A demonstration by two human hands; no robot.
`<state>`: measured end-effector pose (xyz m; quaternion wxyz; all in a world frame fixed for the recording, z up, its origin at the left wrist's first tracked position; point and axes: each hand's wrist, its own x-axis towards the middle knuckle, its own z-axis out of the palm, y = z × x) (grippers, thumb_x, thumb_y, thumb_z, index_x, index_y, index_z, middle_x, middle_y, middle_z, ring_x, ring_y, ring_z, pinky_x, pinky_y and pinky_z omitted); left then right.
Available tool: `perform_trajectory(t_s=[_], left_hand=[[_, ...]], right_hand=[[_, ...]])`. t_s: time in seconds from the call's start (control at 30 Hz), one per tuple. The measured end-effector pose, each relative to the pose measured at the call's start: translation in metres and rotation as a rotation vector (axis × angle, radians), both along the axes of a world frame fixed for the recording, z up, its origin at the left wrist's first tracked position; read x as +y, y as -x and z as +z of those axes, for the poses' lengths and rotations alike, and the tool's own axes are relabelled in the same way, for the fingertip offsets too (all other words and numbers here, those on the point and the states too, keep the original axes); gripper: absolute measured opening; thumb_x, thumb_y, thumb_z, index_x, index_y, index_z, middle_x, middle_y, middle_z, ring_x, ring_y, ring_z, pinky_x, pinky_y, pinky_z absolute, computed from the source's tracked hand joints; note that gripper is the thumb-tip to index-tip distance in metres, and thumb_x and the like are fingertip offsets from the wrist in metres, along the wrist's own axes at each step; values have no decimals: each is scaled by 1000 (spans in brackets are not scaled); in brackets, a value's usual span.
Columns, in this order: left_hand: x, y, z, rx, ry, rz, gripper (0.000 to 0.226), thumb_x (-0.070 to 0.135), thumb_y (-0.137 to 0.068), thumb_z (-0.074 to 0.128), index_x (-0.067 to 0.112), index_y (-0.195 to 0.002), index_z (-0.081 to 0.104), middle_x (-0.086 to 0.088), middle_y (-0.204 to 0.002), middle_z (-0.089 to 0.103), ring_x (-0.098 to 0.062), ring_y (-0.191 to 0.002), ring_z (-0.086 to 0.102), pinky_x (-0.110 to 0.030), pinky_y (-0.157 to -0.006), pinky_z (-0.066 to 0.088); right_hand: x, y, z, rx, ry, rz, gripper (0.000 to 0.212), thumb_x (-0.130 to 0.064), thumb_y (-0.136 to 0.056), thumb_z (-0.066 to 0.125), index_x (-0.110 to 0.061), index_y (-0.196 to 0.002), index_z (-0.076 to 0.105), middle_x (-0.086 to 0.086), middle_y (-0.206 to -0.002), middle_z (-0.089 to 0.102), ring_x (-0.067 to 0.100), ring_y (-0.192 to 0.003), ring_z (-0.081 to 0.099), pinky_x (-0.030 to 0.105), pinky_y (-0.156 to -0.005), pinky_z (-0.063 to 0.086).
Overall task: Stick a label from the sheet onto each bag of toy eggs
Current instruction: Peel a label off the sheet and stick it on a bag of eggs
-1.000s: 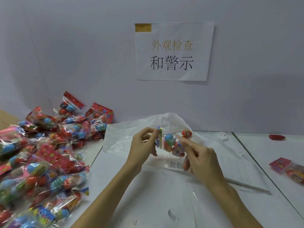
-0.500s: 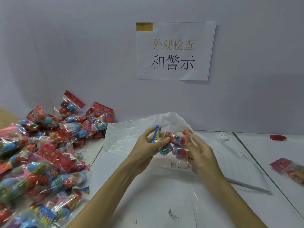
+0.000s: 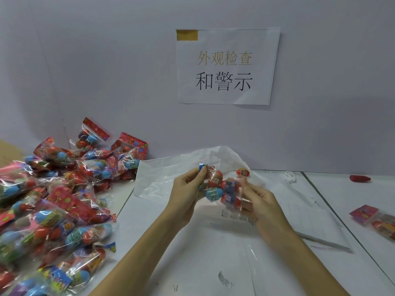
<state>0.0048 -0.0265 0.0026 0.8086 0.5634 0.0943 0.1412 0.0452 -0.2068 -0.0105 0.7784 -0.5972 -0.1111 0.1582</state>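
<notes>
A paper sign point(image 3: 226, 66) on the far wall reads "外观检查 和警示". Above the white desk point(image 3: 213, 263), two hands hold one clear bag of toy eggs point(image 3: 222, 189) between them. The left hand point(image 3: 186, 193) pinches the bag's blue top edge; the right hand point(image 3: 259, 207) has its fingers point(image 3: 245, 186) closed on the bag's right side. A large pile of bags point(image 3: 53, 199), too many to count, lies left; one bag point(image 3: 376, 218) lies far right. Label sheets point(image 3: 235, 216) lie beneath the hands.

There were two hands point(image 3: 186, 195), one held bag point(image 3: 222, 191), one bag point(image 3: 376, 221) at right, a pile point(image 3: 53, 201) too tangled to count, and one sign point(image 3: 226, 65).
</notes>
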Motion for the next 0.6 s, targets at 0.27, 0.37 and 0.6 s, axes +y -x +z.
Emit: perform_trajectory(t_s=[0.27,0.37,0.6], left_hand=[[15,-2,5,155,-390,-176,35,43,-104,55,19,-126,69,-2,-115,77,-23,-109,73,-40,-97,59],[10,1,0,167,-552,-306,37,53,-96,66,20,-108,79,2,-102,80,-17,-95,77,-29,-84,61],[7,-3,-6,98,-414,-6,18,34,-98,70,18,-95,79,4,-90,80,-18,-84,78,-24,-64,60]], right_hand=[[-2,2,1,-123,227,-51,38,-53,-86,69,-21,-101,81,3,-93,81,19,-84,79,24,-63,60],[-2,1,0,-184,288,-32,45,-64,-84,65,-22,-91,82,7,-87,79,18,-82,77,30,-71,62],[-4,0,-3,-218,320,-83,36,-47,-99,59,-21,-94,83,3,-82,80,11,-70,75,18,-57,54]])
